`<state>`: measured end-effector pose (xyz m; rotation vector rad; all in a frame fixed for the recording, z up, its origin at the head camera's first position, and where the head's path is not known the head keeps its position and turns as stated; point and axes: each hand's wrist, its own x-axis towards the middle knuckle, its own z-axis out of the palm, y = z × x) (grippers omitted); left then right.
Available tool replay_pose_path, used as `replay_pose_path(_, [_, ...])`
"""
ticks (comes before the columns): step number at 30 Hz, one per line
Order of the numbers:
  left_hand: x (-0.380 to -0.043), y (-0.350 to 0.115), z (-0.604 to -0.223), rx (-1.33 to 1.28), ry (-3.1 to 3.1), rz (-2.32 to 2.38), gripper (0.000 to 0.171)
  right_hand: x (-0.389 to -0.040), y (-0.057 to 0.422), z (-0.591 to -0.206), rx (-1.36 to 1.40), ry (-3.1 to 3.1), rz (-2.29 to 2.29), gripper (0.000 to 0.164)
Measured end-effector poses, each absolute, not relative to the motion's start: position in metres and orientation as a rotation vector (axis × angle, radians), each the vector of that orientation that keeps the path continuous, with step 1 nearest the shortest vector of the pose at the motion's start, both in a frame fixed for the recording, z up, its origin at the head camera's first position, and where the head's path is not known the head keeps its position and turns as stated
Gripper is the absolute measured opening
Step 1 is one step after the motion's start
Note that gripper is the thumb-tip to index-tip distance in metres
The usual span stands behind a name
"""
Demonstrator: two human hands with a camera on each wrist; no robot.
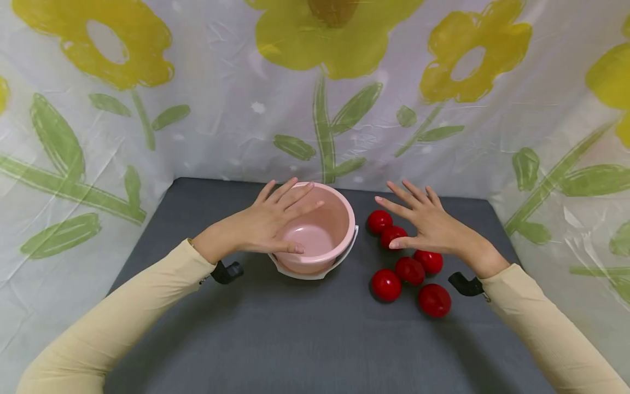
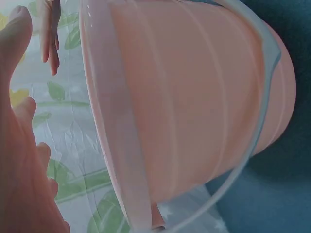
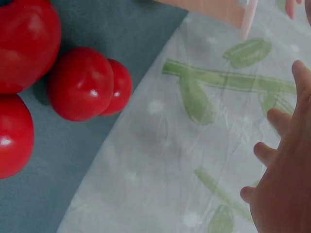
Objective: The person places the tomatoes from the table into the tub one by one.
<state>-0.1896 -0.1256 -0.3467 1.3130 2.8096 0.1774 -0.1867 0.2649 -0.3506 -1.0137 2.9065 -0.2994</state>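
A pink bucket (image 1: 315, 235) stands upright on the grey table, its inside bare and its white handle (image 1: 339, 253) hanging down at the front. My left hand (image 1: 270, 221) is spread over the bucket's left side, holding nothing. In the left wrist view the bucket's ribbed wall (image 2: 184, 97) fills the middle, beside the hand (image 2: 29, 160). Several shiny red tomatoes (image 1: 386, 285) lie in a loose group right of the bucket. Above the farther tomatoes (image 1: 379, 221) my right hand (image 1: 428, 224) hovers, fingers spread and palm down. The right wrist view shows tomatoes (image 3: 80, 83) apart from that hand (image 3: 286, 170).
The grey cloth-covered table (image 1: 295, 339) reaches back to a hanging white sheet (image 1: 216, 109) printed with yellow flowers, which also closes off both sides. Each wrist carries a small black camera mount (image 1: 227, 272) under a beige sleeve (image 1: 143, 295).
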Motion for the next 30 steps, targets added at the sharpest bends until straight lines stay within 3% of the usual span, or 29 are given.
replay_pose_path(13, [-0.203,-0.169,-0.341,1.053,2.820,0.553,0.086,-0.213,0.275,-0.332,-0.890,2.934,-0.376,0.089])
replay_pose_path(30, [-0.221,-0.188,-0.383,0.723,2.544,1.315,0.060,-0.273,0.268,-0.353,-0.798,2.766,-0.641,0.087])
